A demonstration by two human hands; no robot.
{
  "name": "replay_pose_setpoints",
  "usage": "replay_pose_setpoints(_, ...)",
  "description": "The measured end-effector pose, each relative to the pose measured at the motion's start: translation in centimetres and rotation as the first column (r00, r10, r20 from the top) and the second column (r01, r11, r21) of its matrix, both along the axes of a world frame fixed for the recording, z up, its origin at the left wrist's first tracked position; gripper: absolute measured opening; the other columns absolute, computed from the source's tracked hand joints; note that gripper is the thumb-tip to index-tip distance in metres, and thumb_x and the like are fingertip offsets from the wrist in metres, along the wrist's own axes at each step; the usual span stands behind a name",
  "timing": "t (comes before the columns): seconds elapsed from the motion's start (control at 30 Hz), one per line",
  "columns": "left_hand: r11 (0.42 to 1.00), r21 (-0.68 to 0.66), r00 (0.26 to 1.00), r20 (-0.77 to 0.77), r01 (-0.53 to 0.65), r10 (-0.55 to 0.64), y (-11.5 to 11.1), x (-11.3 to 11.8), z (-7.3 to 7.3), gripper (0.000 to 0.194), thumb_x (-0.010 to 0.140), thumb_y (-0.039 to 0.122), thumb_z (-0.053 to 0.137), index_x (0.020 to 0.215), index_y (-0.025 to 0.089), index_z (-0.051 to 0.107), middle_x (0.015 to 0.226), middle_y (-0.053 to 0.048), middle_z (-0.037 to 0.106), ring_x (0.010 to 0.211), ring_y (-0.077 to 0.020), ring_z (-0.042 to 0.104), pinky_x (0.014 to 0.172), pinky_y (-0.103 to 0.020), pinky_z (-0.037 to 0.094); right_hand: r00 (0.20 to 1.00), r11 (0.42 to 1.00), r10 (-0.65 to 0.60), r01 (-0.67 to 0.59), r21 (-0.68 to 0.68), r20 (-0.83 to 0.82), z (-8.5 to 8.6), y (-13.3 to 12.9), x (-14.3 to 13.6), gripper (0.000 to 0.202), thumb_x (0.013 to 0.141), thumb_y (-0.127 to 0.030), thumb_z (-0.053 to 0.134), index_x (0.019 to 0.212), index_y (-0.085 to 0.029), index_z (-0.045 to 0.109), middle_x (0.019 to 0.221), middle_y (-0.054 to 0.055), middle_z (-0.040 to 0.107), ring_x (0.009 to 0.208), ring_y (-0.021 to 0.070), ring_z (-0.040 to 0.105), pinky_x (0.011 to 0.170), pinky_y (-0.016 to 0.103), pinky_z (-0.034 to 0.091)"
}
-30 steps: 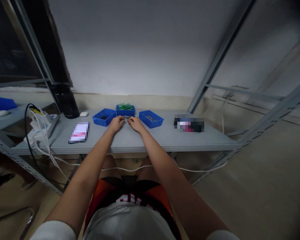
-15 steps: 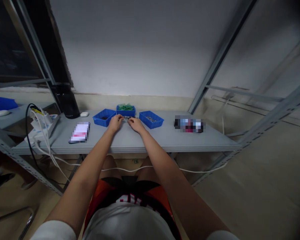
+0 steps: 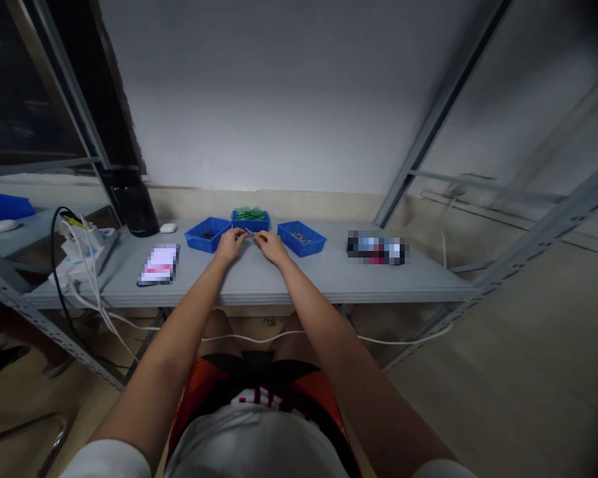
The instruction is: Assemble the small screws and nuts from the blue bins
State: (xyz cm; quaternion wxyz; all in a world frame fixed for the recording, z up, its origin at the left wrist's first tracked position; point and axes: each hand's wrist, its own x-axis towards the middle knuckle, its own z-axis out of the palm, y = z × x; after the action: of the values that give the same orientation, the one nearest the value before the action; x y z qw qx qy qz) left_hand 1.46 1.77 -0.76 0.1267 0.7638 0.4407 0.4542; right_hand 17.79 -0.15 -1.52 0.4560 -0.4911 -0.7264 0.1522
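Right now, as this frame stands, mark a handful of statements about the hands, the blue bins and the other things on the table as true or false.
1. Green pieces lie in the middle blue bin. True.
2. The left hand is inside the left blue bin. False: it is outside that bin, close to the right hand.
3. Small shiny parts lie in the right blue bin. True.
4. The black container lies on its side at the table's right end. False: it stands upright toward the left end.
5. The white power strip is left of the phone. True.
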Motion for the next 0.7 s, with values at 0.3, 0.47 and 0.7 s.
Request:
replay_pose_setpoints(0.3, 0.998, 0.004, 0.996, -0.060, 0.059, -0.059, -0.8, 0.2, 0.5, 0.020, 0.082, 0.028, 0.052, 0.087, 0.014, 0.066, 0.088, -0.008, 0.069, 0.079, -0.0171, 0.061, 0.074, -0.027, 0.045, 0.986, 0.991, 0.131, -0.132, 0.010, 0.105, -0.8, 0.4, -0.3, 0.021, 0.084, -0.028, 0.050, 0.085, -0.017, 0.068, 0.078, 0.003, 0.066, 0.069, 0.0129, 0.053, 0.072, 0.024, 0.040)
replay_pose_setpoints(0.47, 1.000, -0.021, 1.000, -0.018, -0.009, 0.009, -1.0, 0.2, 0.5, 0.019, 0.080, 0.027, 0.053, 0.089, 0.014, 0.064, 0.083, -0.007, 0.068, 0.075, -0.0159, 0.060, 0.072, -0.026, 0.045, 0.998, 0.998, 0.055, -0.055, -0.023, 0.018, -0.5, 0.4, -0.2, 0.021, 0.084, -0.030, 0.052, 0.091, -0.017, 0.067, 0.081, 0.004, 0.067, 0.073, 0.0141, 0.056, 0.074, 0.026, 0.042)
replay_pose_setpoints(0.7, 0.999, -0.036, 0.992, -0.125, -0.014, 0.009, -1.1, 0.1, 0.5, 0.020, 0.079, 0.026, 0.052, 0.090, 0.015, 0.066, 0.076, -0.005, 0.067, 0.067, -0.0143, 0.056, 0.065, -0.025, 0.043, 0.992, 1.000, -0.028, 0.029, 0.007, -0.120, -0.3, 0.7, -0.1, 0.024, 0.085, -0.036, 0.049, 0.097, -0.020, 0.063, 0.079, 0.002, 0.065, 0.073, 0.0143, 0.059, 0.075, 0.027, 0.043)
